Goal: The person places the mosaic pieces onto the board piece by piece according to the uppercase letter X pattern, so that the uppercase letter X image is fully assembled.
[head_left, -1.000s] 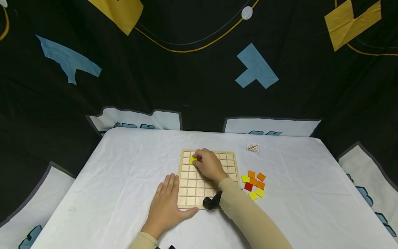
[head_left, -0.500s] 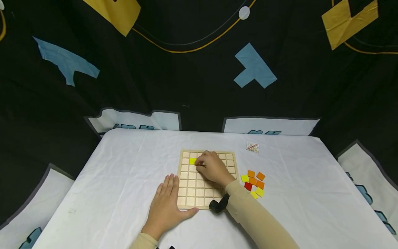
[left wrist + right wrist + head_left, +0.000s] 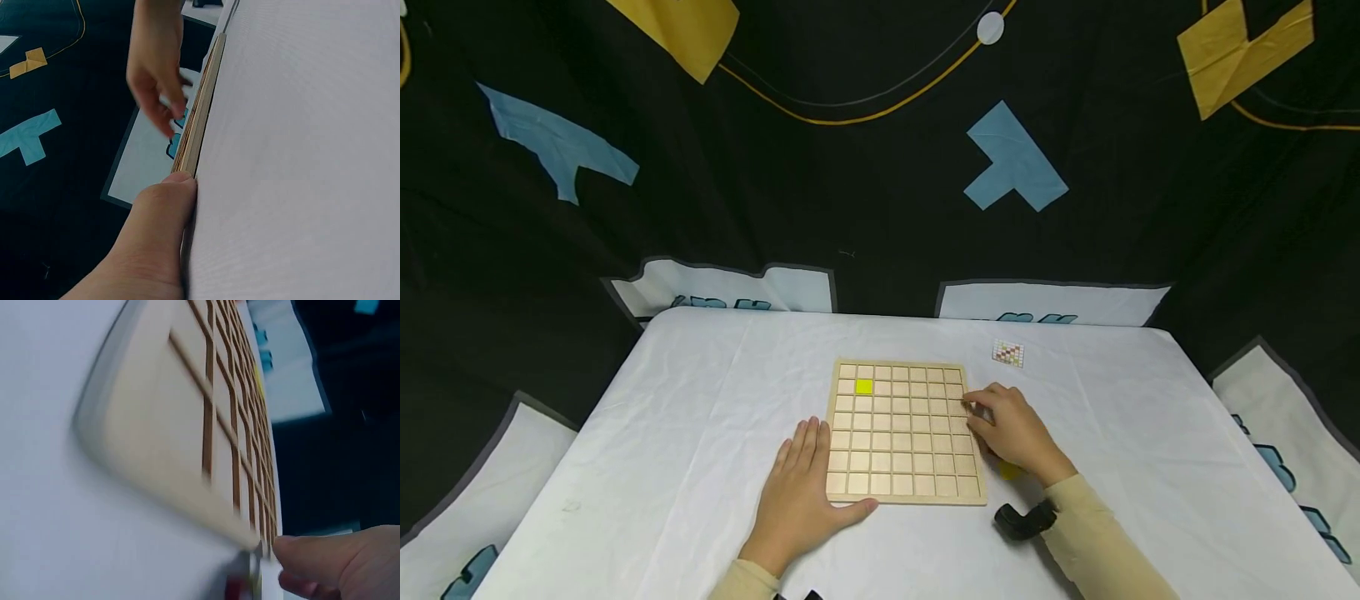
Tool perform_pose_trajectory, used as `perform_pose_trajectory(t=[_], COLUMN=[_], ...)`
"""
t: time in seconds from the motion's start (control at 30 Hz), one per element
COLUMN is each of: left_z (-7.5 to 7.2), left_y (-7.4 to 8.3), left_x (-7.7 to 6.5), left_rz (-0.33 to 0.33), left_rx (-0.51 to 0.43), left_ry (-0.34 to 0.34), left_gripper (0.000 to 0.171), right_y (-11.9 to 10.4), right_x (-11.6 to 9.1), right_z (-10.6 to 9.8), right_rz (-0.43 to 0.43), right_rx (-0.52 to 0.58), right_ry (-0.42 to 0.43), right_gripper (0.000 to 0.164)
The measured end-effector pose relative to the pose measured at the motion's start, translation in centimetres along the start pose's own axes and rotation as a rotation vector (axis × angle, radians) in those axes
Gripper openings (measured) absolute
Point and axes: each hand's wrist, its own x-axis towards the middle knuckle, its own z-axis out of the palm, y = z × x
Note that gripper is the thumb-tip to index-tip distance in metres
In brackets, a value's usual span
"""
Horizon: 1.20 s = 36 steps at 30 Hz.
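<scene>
1. Across the upper half of the frame we see a black curtain (image 3: 850,192) behind the table's far edge.
2. Below it we have the white-covered table (image 3: 1120,450), its cloth stretching widely between the work at the centre and both side edges.
3. At lower centre lies a wooden grid board (image 3: 906,429), flat, well apart from the far and side edges.
4. Left of it, we find the left hand (image 3: 801,492) with straight fingers along the board's left edge, thumb touching its near edge.
5. At its right edge, the right hand (image 3: 1018,429) has thumb and forefinger apart, gripping nothing; we cannot tell whether it touches the wood.
6. Midway up on the left, blue letter-like marks (image 3: 706,302) are cut off by the table; we cannot read them.
7. Right of centre lies a patterned card (image 3: 1008,353), too small to read.
8. Upper left on the board, we see a yellow tile (image 3: 864,387), second row, second column; another yellow piece (image 3: 1009,471) is partly hidden below the right hand.
</scene>
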Motion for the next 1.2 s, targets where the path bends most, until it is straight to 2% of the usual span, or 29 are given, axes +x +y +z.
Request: perform_pose_trajectory(t=[0.1,0.2,0.5,0.7,0.9,1.2], left_z=[0.0,0.0,0.0,-0.1,-0.1,-0.2], left_y=[0.1,0.1,0.1,0.1,0.1,0.2], left_x=[0.0,0.0,-0.1,0.0,0.0,0.0], left_rz=[0.0,-0.002,-0.008,-0.009,-0.009,-0.005], left_rx=[0.0,0.001,0.002,0.002,0.002,0.009], left_ry=[-0.002,-0.008,-0.013,-0.017,-0.016,-0.018], left_gripper=[0.127,0.128,0.127,0.128,0.128,0.128], right_y=[1.3,2.0,2.7,2.9,1.9,-1.9], right_x=[-1.1,-1.8,-2.1,-2.0,-1.1,1.4], right_z=[-0.7,-1.1,-0.8,-0.8,-0.6,1.3], right_rz=[0.071,0.1,0.084,0.133,0.159,0.07], right_rx=[-0.026,-0.037,0.0,0.101,0.246,0.336], right_ry=[-0.014,-0.032,0.003,0.028,0.052,0.036], right_gripper=[0.033,0.031,0.014,0.013,0.012,0.012])
